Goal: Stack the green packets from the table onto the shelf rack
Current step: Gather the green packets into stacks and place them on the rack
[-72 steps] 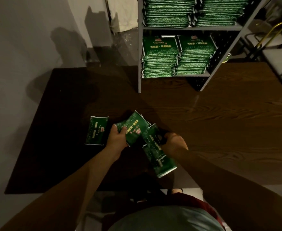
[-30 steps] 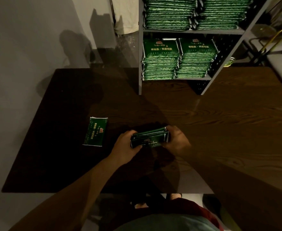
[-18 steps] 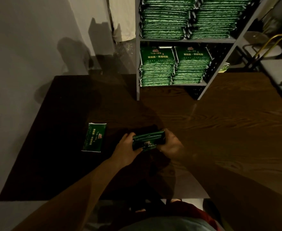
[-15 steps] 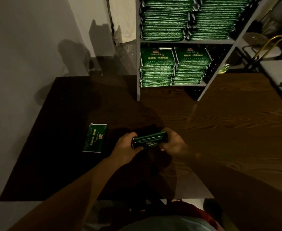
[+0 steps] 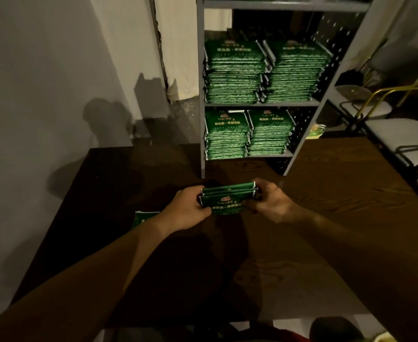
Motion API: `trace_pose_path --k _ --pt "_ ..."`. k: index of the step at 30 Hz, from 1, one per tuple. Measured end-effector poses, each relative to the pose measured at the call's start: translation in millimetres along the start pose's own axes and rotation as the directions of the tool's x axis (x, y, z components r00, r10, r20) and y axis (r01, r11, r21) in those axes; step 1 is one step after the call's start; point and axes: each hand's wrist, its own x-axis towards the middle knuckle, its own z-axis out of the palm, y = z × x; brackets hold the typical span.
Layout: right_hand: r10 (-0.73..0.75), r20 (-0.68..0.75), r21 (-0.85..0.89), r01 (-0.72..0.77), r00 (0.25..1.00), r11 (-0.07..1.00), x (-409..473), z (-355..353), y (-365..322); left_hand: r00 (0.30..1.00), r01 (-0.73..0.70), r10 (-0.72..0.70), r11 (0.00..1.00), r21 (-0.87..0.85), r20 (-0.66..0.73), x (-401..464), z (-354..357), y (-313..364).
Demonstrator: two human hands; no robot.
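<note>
A small bundle of green packets (image 5: 227, 199) is held above the dark wooden table (image 5: 339, 218), gripped at its left end by my left hand (image 5: 188, 211) and at its right end by my right hand (image 5: 269, 203). One more green packet (image 5: 142, 218) lies flat on the table, partly hidden behind my left forearm. The grey shelf rack (image 5: 200, 134) stands on the table's far side. Tall stacks of green packets (image 5: 230, 134) fill its lower shelf and the shelf above it.
A grey wall runs along the table's left side. Chairs with gold frames (image 5: 400, 129) stand to the right of the rack. The rack's right side is a perforated panel (image 5: 302, 134).
Both hands gathered the loose packets into one squared bundle, lifted it and carried it toward the rack. The view tilted up, showing more of the shelves.
</note>
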Motion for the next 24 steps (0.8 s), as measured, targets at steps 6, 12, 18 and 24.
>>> trace_pose_path --k 6,12,18,24 --pt "0.073 0.026 0.059 -0.075 0.997 0.995 -12 -34 -47 0.998 -0.068 0.068 0.998 -0.012 -0.016 7 -24 35" --pt "-0.022 -0.037 -0.130 0.017 0.999 0.991 -34 -64 -93 0.993 -0.119 0.120 0.993 0.022 -0.013 10 -55 81" --pt "-0.080 -0.101 0.048 0.085 0.992 0.995 -42 -89 -127 0.975 -0.218 0.219 0.975 0.049 -0.028 12 -76 132" --pt "-0.179 -0.158 0.008 0.182 0.971 0.983 -44 -122 -160 0.951 -0.285 0.304 0.934 0.217 -0.059 17 -97 183"
